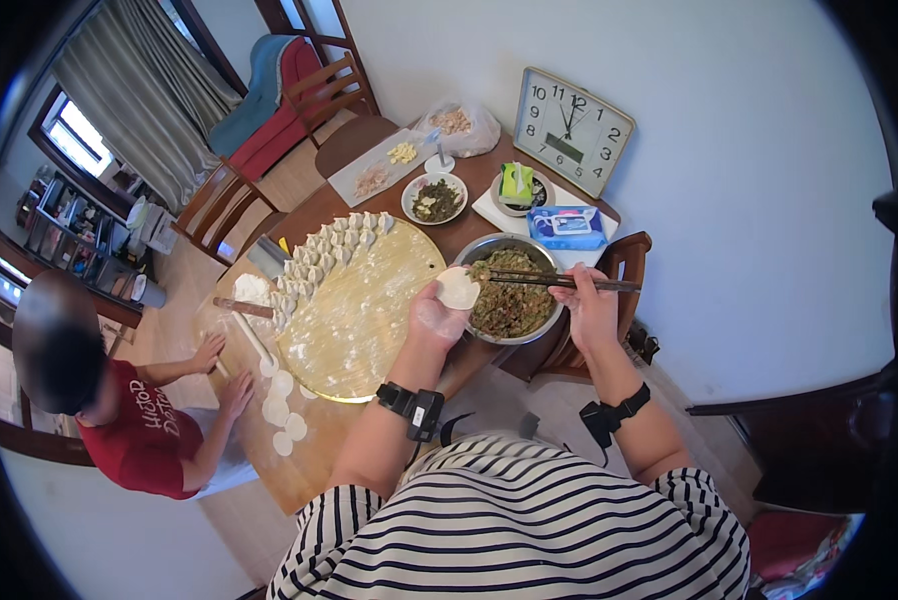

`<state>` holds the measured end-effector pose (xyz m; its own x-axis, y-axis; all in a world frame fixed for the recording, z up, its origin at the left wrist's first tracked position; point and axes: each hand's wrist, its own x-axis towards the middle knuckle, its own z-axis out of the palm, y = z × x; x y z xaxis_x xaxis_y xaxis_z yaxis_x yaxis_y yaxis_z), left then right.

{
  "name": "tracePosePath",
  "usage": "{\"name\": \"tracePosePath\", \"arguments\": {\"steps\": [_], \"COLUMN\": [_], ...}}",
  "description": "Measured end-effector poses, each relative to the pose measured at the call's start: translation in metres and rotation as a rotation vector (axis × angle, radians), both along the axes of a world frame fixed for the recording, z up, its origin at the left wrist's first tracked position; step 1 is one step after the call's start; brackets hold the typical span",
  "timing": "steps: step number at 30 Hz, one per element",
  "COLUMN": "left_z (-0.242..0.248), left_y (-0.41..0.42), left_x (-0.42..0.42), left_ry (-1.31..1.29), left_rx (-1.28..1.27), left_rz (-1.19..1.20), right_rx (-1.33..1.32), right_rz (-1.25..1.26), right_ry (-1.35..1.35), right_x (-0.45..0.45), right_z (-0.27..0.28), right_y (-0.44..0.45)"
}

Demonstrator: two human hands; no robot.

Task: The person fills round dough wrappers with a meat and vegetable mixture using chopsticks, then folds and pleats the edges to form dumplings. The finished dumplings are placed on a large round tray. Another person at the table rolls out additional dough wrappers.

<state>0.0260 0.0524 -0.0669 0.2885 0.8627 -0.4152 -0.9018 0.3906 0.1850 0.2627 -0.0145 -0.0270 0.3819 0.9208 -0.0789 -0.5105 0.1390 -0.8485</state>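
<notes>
My left hand (438, 319) holds a round dumpling wrapper (458, 289) over the left rim of a metal bowl (552, 328). Chopped filling (515, 304) fills much of that bowl. With my right hand (588, 311) I grip dark chopsticks (561, 281); their tips, with a bit of filling, are at the wrapper's right edge. Left of the bowl lies a large round floured board (366, 322), and folded dumplings (325, 259) stand in rows along its upper left edge. Several flat wrappers (276, 410) lie on the wooden table (306, 465) at lower left.
A co-worker in a red shirt (145, 431) has both hands at a rolling pin at the table's left. Nearby are a flour pile (252, 288), a second rolling pin (252, 337), a plate of greens (437, 201), a wipes pack (567, 227), a wall clock (573, 131) and a chair (633, 262).
</notes>
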Motion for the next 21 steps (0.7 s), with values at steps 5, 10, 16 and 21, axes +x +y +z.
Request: {"name": "tracePosePath", "arguments": {"steps": [5,10,16,21], "left_z": [0.030,0.022,0.005,-0.011], "left_y": [-0.011,-0.009,-0.006,-0.008], "left_x": [0.026,0.023,0.009,-0.030], "left_ry": [-0.208,-0.198,-0.239,-0.227], "left_rx": [0.078,-0.006,-0.035,-0.096], "left_rz": [-0.028,0.053,0.129,0.235], "right_rx": [-0.046,-0.083,-0.052,-0.104], "right_rz": [-0.015,-0.029,-0.099,-0.069], "right_ry": [0.039,-0.124,-0.149,-0.544], "right_x": [-0.015,-0.030,-0.013,0.008], "right_z": [-0.011,-0.001,0.020,-0.027], "right_y": [0.000,-0.002,-0.007,0.011]}}
